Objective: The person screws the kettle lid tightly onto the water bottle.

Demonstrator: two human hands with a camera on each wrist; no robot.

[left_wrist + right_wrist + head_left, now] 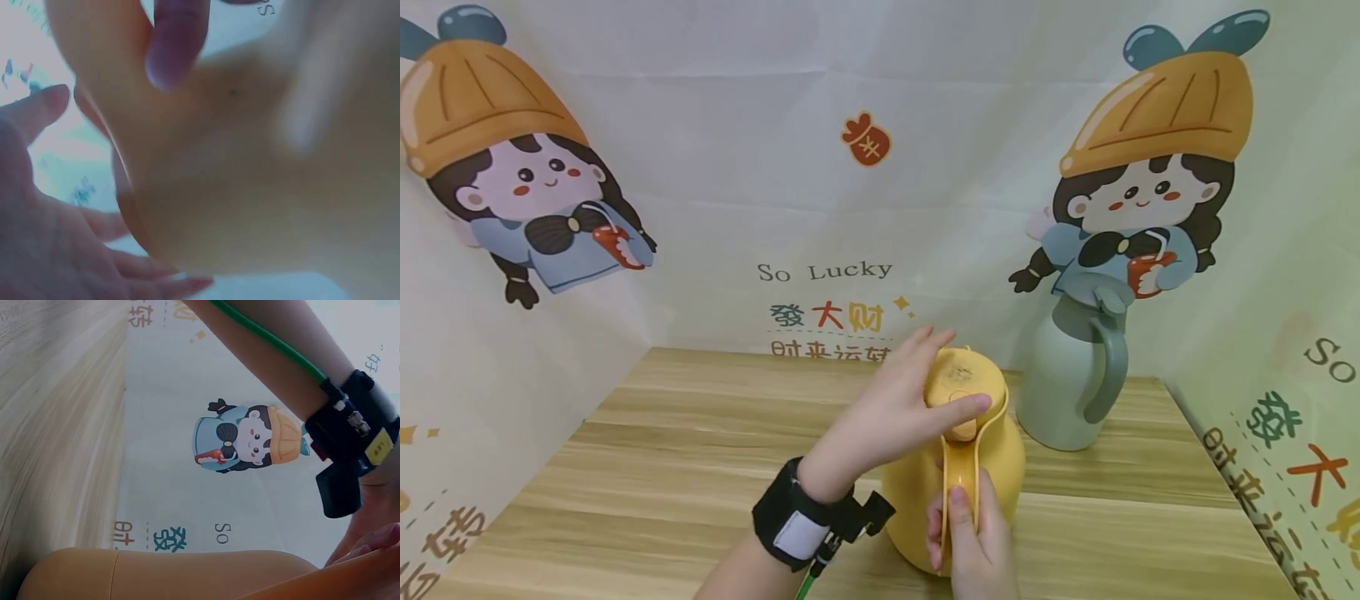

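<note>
A yellow vacuum jug [1011, 467] stands on the wooden table in the head view, its handle turned toward me. My right hand [981, 542] grips that handle [961, 467], thumb along the front and fingers round the left side. Over the round lid [964, 372] lies my left hand [895, 408], fingers stretched past its left side and thumb across its front. The left wrist view has the left thumb [178, 44] above the jug's blurred body [250, 187], with the right hand [56, 250] at the handle's side. Behind the left hand, part of the lid is hidden.
A grey-green jug [1060, 392] with a darker handle stands behind and to the right. The wooden table [700, 450] ends at a printed cloth backdrop [715, 150], which also covers both sides. A green cable [805, 583] runs from the left wrist camera [865, 517].
</note>
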